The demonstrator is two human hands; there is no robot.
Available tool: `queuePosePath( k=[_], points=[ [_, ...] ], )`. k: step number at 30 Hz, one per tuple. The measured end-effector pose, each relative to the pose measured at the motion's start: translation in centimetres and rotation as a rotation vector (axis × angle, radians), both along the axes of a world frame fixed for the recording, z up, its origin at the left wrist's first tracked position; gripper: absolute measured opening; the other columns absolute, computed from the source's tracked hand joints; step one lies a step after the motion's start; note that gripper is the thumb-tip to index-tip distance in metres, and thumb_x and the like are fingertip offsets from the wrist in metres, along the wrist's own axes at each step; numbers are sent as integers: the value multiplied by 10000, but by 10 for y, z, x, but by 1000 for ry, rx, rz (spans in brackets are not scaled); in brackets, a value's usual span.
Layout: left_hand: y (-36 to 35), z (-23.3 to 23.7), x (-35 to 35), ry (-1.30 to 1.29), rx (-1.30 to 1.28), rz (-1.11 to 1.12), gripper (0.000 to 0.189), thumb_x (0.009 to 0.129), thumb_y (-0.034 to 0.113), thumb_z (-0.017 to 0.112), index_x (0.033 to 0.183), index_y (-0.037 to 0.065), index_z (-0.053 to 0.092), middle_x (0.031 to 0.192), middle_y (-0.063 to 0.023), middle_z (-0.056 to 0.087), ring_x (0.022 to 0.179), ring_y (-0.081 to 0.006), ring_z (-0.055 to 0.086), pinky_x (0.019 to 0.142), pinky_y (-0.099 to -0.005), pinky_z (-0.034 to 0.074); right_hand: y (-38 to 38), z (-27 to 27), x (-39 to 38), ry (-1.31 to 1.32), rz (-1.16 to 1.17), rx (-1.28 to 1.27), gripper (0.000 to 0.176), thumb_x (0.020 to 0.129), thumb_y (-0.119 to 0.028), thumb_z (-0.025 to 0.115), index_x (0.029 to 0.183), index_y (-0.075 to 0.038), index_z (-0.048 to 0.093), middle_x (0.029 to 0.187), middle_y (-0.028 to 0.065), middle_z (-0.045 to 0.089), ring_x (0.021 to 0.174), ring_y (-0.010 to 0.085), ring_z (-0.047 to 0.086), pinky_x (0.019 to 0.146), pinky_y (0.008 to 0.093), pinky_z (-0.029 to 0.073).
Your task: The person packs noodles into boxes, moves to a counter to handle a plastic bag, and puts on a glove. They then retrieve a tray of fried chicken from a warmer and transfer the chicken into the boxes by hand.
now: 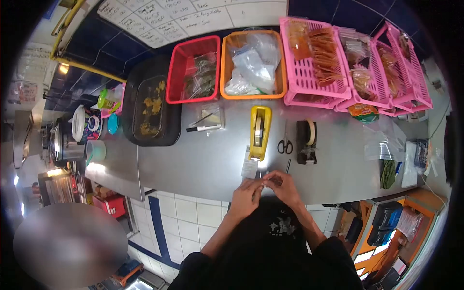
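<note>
Both hands meet at the front edge of the steel table (203, 169), fingertips pinched together. My left hand (248, 194) and my right hand (282, 186) hold something small between them that I cannot make out. Just beyond the fingers lies a small white printed label (249, 168). Above it stands a yellow tape dispenser (260, 133). To the right are black scissors (285, 145) and a black tape dispenser (307, 142). A thin dark pen-like stick (288, 166) rests near my right hand.
Along the back stand a black tray (128, 111), a red basket (172, 72), an orange basket (225, 67) holding plastic bags and pink baskets (316, 94) of packets. A marker (198, 128) lies left of centre. Another person (70, 246), blurred, is at lower left.
</note>
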State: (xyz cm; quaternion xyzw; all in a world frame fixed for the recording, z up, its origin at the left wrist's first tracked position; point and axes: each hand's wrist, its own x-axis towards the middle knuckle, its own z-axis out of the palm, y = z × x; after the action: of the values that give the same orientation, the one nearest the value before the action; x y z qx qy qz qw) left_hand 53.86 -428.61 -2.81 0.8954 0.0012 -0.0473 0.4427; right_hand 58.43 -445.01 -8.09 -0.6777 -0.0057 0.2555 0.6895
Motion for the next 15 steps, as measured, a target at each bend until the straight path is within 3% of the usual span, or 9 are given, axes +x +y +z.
queuePosePath(
  k=[3,5,7,11,13,15],
  points=[
    [8,11,34,-194,67,151,227,922,51,572,1122,32,677,1041,-160,675,936,-318,652,857,-383,519,11,0,45,-160,-219,-151,70,875,18,670,933,-21,666,796,28,666,740,96,628,671,266,495],
    [27,19,52,-211,26,283,206,949,70,563,1113,49,686,1043,-126,696,927,-243,673,830,-333,520,15,-32,78,-352,-417,-224,58,864,-3,669,919,-21,660,815,78,655,744,138,630,711,289,508],
    [45,31,52,-245,3,346,194,962,81,562,1106,53,688,1037,-114,701,918,-220,675,817,-320,521,25,-29,106,-344,-536,-210,75,851,-2,664,924,-19,659,876,99,662,749,179,641,714,305,518],
    [81,22,20,-177,36,443,182,954,58,559,1080,45,689,993,-118,707,898,-247,683,766,-344,546,28,-59,137,-345,-496,-366,126,853,-1,643,978,-17,651,991,142,659,877,263,653,789,357,524],
    [97,3,-19,-90,72,451,179,967,75,556,1078,40,692,986,-118,715,882,-246,690,760,-347,549,28,-56,139,-459,-415,-597,190,856,-8,629,1045,-22,638,1110,179,633,1040,334,614,891,409,498],
    [110,-19,-73,14,82,505,183,981,100,550,1070,36,697,985,-124,722,860,-246,696,754,-351,552,32,-39,129,-613,-442,-607,214,854,-11,630,1067,-21,633,1145,189,623,1094,351,584,928,426,477]
  ],
)
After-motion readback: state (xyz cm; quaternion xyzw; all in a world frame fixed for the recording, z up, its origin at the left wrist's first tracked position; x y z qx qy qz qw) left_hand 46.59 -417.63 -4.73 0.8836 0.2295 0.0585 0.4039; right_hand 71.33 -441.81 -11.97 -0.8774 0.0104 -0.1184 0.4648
